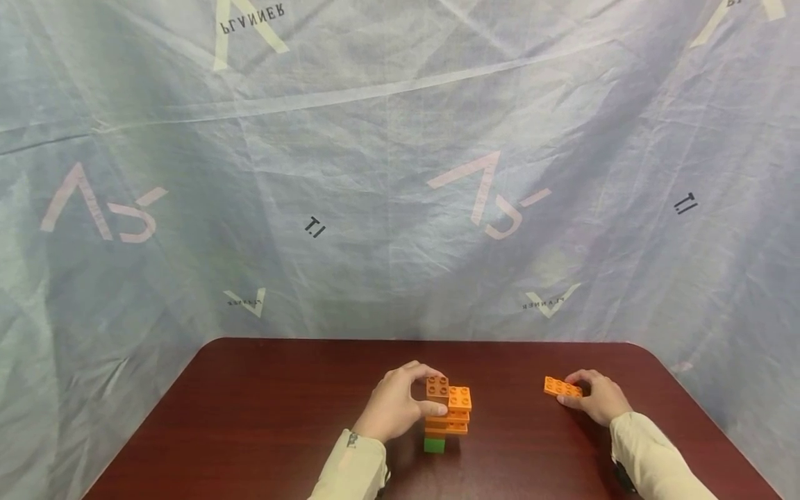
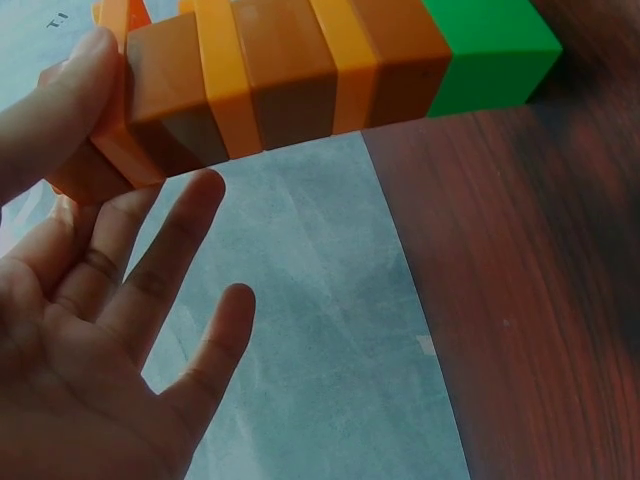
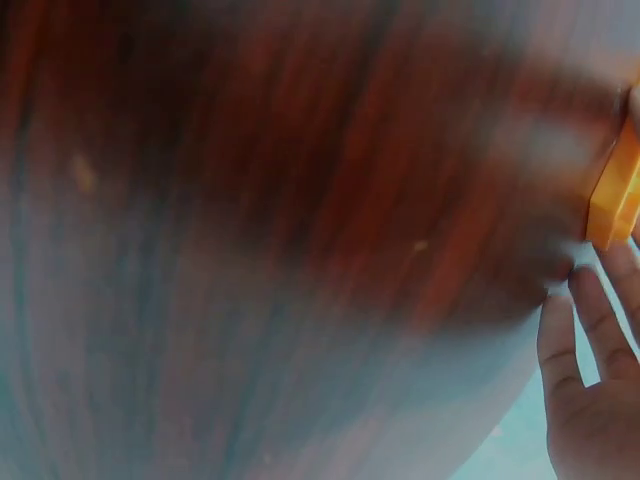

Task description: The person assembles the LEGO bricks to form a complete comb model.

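Note:
A tower of toy building bricks (image 1: 437,423) stands upright on the table, a green brick (image 2: 495,50) at its base. Above that, brown bricks (image 2: 290,75) alternate with thin orange plates that jut out to the right. My left hand (image 1: 395,401) holds the tower near its top, thumb on the near side and fingertips behind; the ring and little fingers are spread free in the left wrist view. Off to the right, my right hand (image 1: 598,397) pinches one end of a studded orange plate brick (image 1: 555,387), which shows only partly at the right wrist view's edge (image 3: 615,200).
A dark red-brown wooden table (image 1: 262,410) with rounded far corners bears the tower. Beyond its far edge and along both sides hangs a wrinkled grey-blue cloth (image 1: 375,278) printed with letters and marks.

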`<state>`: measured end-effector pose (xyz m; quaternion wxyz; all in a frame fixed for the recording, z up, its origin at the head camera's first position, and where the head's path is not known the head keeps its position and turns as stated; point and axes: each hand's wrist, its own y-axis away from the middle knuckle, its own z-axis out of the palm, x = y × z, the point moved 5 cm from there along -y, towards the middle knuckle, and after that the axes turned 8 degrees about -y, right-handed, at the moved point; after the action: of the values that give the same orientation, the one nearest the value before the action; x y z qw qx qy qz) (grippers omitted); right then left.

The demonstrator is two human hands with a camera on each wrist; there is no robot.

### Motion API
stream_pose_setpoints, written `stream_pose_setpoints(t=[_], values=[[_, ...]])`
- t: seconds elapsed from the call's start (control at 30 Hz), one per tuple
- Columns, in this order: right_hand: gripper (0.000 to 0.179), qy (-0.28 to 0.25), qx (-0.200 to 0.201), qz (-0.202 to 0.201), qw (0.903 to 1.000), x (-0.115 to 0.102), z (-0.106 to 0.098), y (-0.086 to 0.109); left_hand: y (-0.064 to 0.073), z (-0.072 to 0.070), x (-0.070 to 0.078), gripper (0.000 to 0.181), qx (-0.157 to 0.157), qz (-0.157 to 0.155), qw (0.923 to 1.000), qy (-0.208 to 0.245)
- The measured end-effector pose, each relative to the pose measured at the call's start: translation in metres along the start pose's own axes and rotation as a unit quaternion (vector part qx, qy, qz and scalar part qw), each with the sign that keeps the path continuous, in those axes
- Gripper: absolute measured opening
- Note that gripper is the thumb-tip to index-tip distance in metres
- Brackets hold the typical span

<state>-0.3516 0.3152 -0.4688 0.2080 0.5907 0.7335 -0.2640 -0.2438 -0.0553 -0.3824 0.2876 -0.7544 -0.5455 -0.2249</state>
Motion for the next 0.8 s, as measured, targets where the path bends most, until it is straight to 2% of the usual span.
stream_pose_setpoints(t=[0.27,0.47,0.8], values=[[0.05,0.015,-0.007,-0.003,0.9999,-0.008,0.003,0.001,0.001,0.0,-0.001,0.039,0.007,-0.001,1.0,0.002],[0.052,-0.012,-0.013,0.007,0.9998,-0.022,0.002,0.005,0.0,0.0,-0.002,0.039,0.004,0.0,1.0,0.009],[0.046,-0.02,-0.004,-0.031,0.9993,-0.051,-0.007,0.016,-0.001,0.001,-0.003,0.039,-0.003,-0.004,0.9998,0.02]])
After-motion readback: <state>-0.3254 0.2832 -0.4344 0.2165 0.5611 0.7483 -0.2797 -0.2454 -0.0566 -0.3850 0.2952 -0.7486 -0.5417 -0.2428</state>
